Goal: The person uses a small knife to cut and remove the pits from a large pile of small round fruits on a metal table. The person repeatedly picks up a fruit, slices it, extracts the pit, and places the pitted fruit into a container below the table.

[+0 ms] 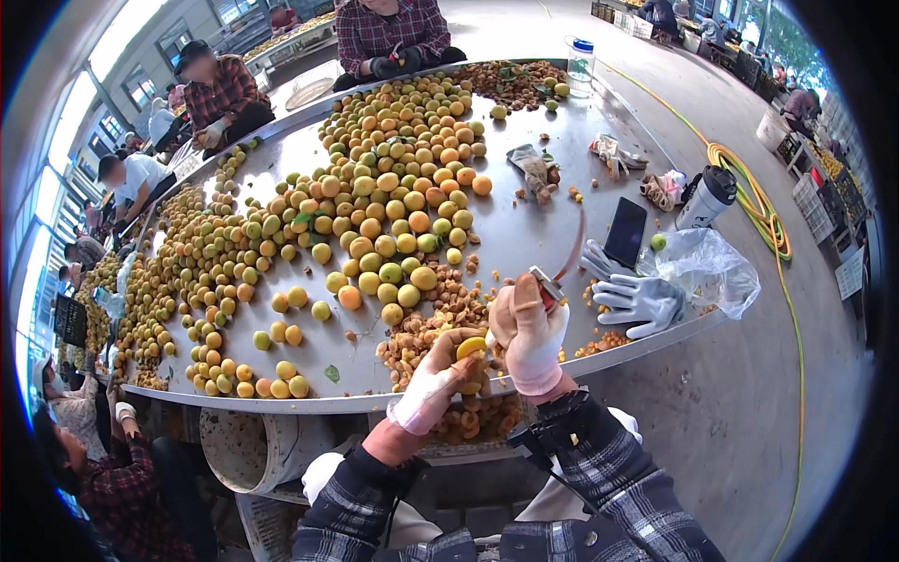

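My left hand (437, 383), in a stained pale glove, grips a cut yellow apricot (471, 347) just above the table's near edge. Beside it, my gloved right hand (527, 337) is closed around a small hand tool (549, 286) with metal and red parts. A thin curved brownish piece extends up from the tool; its exact kind is unclear. Under my hands lies a heap of apricot stones (439, 309) with bits of yellow flesh. Below the table edge, a container partly hidden by my wrists holds apricot pieces (477, 420).
Whole apricots (379, 211) spread over the metal table (337, 404). At right lie grey gloves (638, 303), a phone (625, 230), a plastic bag (709, 270) and a tumbler (706, 198). A bottle (581, 69) stands at the far corner. People work around the table; a hose (751, 183) crosses the floor.
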`<move>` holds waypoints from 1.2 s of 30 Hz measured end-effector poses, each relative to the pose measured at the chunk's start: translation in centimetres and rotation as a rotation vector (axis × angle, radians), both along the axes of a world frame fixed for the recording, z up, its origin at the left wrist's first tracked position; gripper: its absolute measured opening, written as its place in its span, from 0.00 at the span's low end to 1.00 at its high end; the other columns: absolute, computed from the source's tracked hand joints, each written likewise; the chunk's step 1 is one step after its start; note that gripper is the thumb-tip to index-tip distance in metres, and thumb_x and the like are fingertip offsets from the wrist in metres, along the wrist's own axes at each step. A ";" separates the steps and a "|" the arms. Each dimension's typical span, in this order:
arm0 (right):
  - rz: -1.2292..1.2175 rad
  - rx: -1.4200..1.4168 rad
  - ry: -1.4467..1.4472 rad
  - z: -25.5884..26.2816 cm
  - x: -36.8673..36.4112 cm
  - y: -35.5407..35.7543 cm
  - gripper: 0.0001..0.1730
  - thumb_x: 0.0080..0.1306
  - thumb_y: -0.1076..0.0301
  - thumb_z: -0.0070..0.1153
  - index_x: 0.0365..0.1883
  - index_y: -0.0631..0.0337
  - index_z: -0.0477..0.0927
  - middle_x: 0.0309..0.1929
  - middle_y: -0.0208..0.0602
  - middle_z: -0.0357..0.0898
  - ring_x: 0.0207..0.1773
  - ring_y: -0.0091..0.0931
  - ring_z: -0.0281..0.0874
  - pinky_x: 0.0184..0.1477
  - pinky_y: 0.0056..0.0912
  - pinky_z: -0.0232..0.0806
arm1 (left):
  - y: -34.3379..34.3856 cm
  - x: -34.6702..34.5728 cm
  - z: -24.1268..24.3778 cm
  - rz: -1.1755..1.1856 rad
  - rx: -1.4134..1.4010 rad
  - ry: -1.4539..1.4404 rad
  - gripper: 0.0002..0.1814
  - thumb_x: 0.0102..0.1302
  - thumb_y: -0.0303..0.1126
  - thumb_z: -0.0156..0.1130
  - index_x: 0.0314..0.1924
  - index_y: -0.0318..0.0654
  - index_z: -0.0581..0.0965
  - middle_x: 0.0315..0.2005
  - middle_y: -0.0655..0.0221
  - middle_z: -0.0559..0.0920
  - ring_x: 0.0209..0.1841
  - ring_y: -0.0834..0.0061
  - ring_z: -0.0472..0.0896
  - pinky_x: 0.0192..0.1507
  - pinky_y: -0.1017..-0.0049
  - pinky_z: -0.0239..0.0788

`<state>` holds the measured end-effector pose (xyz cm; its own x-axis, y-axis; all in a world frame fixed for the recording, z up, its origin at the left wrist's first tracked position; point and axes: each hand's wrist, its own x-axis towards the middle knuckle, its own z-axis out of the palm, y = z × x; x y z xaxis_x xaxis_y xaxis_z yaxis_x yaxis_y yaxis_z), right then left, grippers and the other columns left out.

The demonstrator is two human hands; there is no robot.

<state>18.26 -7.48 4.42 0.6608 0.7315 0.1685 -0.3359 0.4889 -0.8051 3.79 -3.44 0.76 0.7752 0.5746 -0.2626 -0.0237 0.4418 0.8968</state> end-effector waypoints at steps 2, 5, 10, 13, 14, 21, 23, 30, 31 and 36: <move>0.012 0.042 0.061 0.2 0.3 -0.1 0.25 0.74 0.54 0.54 0.19 0.56 0.66 0.14 0.19 0.57 0.16 0.14 0.53 0.19 0.23 0.44 | 0.0 -0.3 0.6 -0.024 -0.016 -0.045 0.28 0.70 0.48 0.60 0.60 0.36 0.69 0.40 0.67 0.79 0.34 0.78 0.79 0.33 0.78 0.72; 0.033 0.029 0.010 0.7 0.5 0.0 0.30 0.74 0.48 0.50 0.16 0.51 0.57 0.12 0.23 0.54 0.12 0.18 0.52 0.15 0.25 0.47 | -0.5 -0.1 0.5 0.029 0.005 -0.063 0.33 0.69 0.60 0.55 0.56 0.35 0.73 0.32 0.66 0.79 0.26 0.79 0.77 0.28 0.79 0.70; 0.050 0.019 0.054 0.4 -0.3 -0.4 0.27 0.74 0.52 0.52 0.18 0.55 0.63 0.13 0.22 0.58 0.15 0.16 0.54 0.17 0.23 0.47 | -1.6 0.9 -0.6 0.139 0.000 0.068 0.37 0.69 0.68 0.46 0.46 0.36 0.76 0.26 0.69 0.79 0.20 0.79 0.76 0.21 0.80 0.66; 0.079 0.029 0.069 0.2 -1.0 -0.5 0.23 0.74 0.57 0.54 0.21 0.59 0.68 0.15 0.20 0.62 0.17 0.13 0.56 0.20 0.22 0.47 | -1.9 1.5 -1.6 0.243 0.090 0.103 0.38 0.70 0.68 0.43 0.40 0.35 0.78 0.28 0.71 0.79 0.26 0.82 0.74 0.27 0.79 0.66; 0.086 0.025 0.054 0.2 -1.4 -0.5 0.22 0.74 0.58 0.55 0.22 0.59 0.68 0.16 0.20 0.62 0.18 0.13 0.56 0.20 0.22 0.48 | -2.0 1.4 -2.1 0.284 0.115 0.127 0.37 0.71 0.67 0.43 0.40 0.34 0.78 0.28 0.71 0.78 0.28 0.83 0.74 0.29 0.79 0.66; 0.021 -0.046 -0.214 -2.3 -1.7 -0.5 0.16 0.71 0.62 0.58 0.31 0.66 0.74 0.20 0.22 0.67 0.27 0.14 0.61 0.26 0.22 0.58 | -2.2 1.8 -2.4 0.397 0.343 0.243 0.33 0.76 0.60 0.44 0.40 0.33 0.78 0.28 0.75 0.75 0.33 0.83 0.67 0.37 0.79 0.64; 0.029 -0.056 -0.218 -2.3 -2.0 -0.3 0.16 0.71 0.61 0.59 0.31 0.66 0.75 0.20 0.22 0.67 0.27 0.13 0.62 0.26 0.22 0.58 | -2.1 1.5 -2.4 0.371 0.317 0.272 0.37 0.75 0.63 0.40 0.43 0.30 0.77 0.34 0.71 0.79 0.39 0.81 0.70 0.46 0.76 0.67; 0.016 0.030 -0.102 -0.7 -2.1 -0.3 0.18 0.71 0.57 0.57 0.30 0.64 0.74 0.19 0.21 0.67 0.25 0.12 0.62 0.25 0.20 0.56 | -2.7 1.9 0.9 0.408 0.256 0.280 0.37 0.74 0.64 0.40 0.37 0.32 0.77 0.25 0.77 0.69 0.32 0.82 0.62 0.35 0.75 0.59; 0.009 0.020 -0.112 -0.5 -1.9 -0.4 0.19 0.71 0.57 0.57 0.30 0.64 0.74 0.19 0.20 0.66 0.24 0.12 0.62 0.25 0.20 0.56 | -2.8 2.1 1.1 0.412 0.219 0.263 0.37 0.74 0.65 0.40 0.36 0.33 0.77 0.24 0.77 0.68 0.31 0.82 0.61 0.33 0.75 0.58; -0.044 -0.031 -0.269 -1.9 -2.1 0.1 0.19 0.72 0.57 0.57 0.31 0.65 0.73 0.19 0.19 0.64 0.24 0.12 0.60 0.24 0.22 0.54 | -2.8 2.4 0.0 0.446 0.272 0.251 0.36 0.74 0.64 0.42 0.31 0.33 0.73 0.23 0.77 0.68 0.30 0.83 0.60 0.32 0.75 0.58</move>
